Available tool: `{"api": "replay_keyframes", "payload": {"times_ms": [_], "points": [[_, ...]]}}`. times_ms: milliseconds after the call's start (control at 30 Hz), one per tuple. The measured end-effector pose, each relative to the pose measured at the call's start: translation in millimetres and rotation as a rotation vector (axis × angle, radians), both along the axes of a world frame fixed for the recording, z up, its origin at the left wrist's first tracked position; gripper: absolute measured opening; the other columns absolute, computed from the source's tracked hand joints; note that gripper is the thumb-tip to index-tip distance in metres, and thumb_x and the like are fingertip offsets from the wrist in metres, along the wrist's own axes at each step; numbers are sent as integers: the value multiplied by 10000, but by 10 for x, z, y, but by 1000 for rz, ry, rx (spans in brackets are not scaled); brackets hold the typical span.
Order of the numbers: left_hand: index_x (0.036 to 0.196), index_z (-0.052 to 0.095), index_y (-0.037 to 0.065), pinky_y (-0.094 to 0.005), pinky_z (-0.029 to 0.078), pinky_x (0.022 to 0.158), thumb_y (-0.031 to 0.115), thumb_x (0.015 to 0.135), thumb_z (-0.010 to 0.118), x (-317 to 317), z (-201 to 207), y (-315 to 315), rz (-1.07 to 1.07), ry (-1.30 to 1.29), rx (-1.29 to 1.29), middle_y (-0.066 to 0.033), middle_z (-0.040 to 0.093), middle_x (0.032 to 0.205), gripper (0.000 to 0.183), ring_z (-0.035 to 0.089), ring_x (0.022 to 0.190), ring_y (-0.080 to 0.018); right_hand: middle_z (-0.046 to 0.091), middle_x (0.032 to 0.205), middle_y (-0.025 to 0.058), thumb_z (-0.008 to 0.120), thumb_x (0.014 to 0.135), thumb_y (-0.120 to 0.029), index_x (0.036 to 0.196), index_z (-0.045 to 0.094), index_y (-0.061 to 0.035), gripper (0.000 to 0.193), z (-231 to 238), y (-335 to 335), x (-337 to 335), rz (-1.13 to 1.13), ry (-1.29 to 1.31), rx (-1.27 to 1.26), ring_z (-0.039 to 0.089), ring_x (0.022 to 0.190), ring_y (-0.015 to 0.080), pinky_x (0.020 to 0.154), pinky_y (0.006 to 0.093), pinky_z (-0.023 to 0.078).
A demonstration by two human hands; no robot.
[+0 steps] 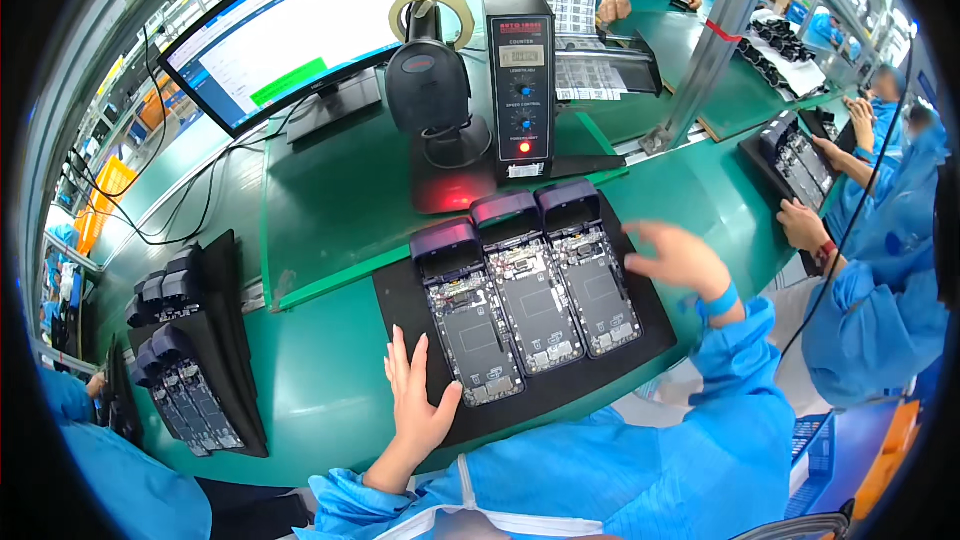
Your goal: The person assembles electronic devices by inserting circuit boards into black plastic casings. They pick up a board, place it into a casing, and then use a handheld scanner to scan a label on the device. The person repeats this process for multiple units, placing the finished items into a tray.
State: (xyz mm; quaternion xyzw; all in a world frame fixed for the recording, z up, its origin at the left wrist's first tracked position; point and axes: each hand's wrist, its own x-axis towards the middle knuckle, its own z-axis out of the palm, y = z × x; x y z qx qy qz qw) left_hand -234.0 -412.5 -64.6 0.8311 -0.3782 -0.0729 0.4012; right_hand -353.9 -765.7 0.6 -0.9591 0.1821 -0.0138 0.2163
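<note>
Three opened handheld devices with bare circuit boards and dark hoods at their far ends lie side by side on a black mat (652,328): a left device (468,328), a middle device (535,310) and a right device (597,288). My left hand (420,408) is open, fingers spread over the mat's near left side, its thumb close to the left device's lower edge. Beside the right device, my right hand (683,260) is slightly blurred. Its fingers stretch toward that device, and nothing shows in them. Whether the fingertips touch it, I cannot tell.
Beyond the mat stand a barcode scanner (428,90) on its stand, a label machine (520,90) and a monitor (290,30). More opened devices (190,395) rest on black mats at left. A co-worker's hands (803,225) hold a similar mat at right. A metal post (712,60) rises behind.
</note>
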Motion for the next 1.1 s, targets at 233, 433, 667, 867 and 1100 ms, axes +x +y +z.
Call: {"api": "replay_keyframes", "payload": {"times_ms": [233,433,667,867,1100], "points": [[1346,180,78,-411,184,1014,70,758,492,-51,128,-151,141,1015,-710,-153,185,1385,666,148,1288,-308,519,795,33,579,778,-395,957,563,-22,414,303,-570,997,-519,-684,812,508,664,115,518,225,349],[1323,209,52,-397,384,879,84,814,471,126,256,-205,259,1301,-691,-156,424,1206,573,429,1099,-289,451,621,-19,634,752,-344,817,585,-25,329,224,-570,1275,-535,-789,893,404,478,65,382,201,236],[1151,407,35,-370,464,812,-61,746,536,255,79,-375,22,1411,-419,-100,520,1100,436,538,987,-214,359,517,-67,581,785,-249,696,529,-75,203,260,-206,1360,-488,-1051,952,295,424,41,378,213,188],[1143,455,20,-402,412,895,-83,711,550,294,238,-252,-101,1538,-757,-115,542,1097,455,522,1025,-260,467,607,-41,550,789,-181,867,598,-45,164,82,651,1639,-16,-526,979,378,484,21,414,180,257],[1081,460,-18,-400,361,927,64,833,470,786,717,-845,52,1346,-1207,-113,514,1092,261,485,1026,-223,412,562,-48,540,807,-164,718,541,-62,135,187,752,1721,-140,-822,1260,323,454,31,401,202,216]]}}
